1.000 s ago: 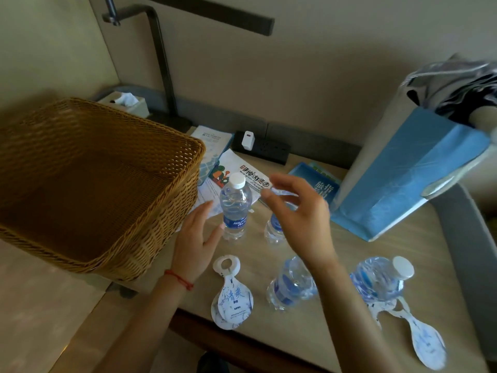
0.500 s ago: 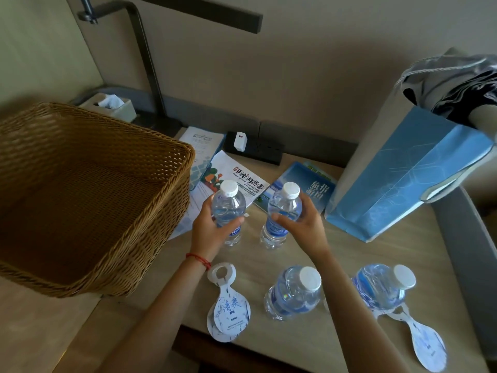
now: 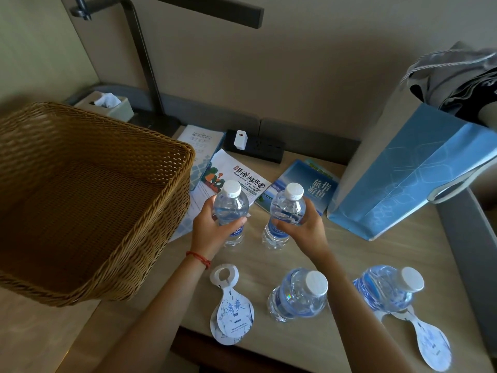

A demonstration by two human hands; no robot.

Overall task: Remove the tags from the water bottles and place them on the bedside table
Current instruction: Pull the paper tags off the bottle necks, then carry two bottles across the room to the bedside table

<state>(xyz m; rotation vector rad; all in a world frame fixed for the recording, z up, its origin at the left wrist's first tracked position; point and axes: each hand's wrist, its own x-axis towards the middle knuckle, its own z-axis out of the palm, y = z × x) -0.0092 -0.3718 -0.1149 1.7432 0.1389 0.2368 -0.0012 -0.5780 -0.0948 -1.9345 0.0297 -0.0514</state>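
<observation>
Several clear water bottles with white caps stand on the wooden bedside table (image 3: 336, 254). My left hand (image 3: 212, 230) grips the back left bottle (image 3: 231, 208) round its middle. My right hand (image 3: 306, 230) grips the back right bottle (image 3: 287, 208) the same way. Neither held bottle shows a tag. Two more bottles stand nearer me, one at front centre (image 3: 301, 294) and one at front right (image 3: 387, 289). White paper tags lie stacked on the table at front left (image 3: 231, 316). Another white tag (image 3: 427, 343) lies below the front right bottle.
A large wicker basket (image 3: 150, 238) overhangs the table's left side. Brochures (image 3: 236, 179) and a blue booklet (image 3: 309, 184) lie behind the bottles. A black power strip with a white charger (image 3: 255, 146) sits at the back. A blue paper bag (image 3: 408, 179) leans at the right.
A second ago both hands were open beside the back bottles. They then closed round one bottle each and hold them still now. The view has shifted slightly.
</observation>
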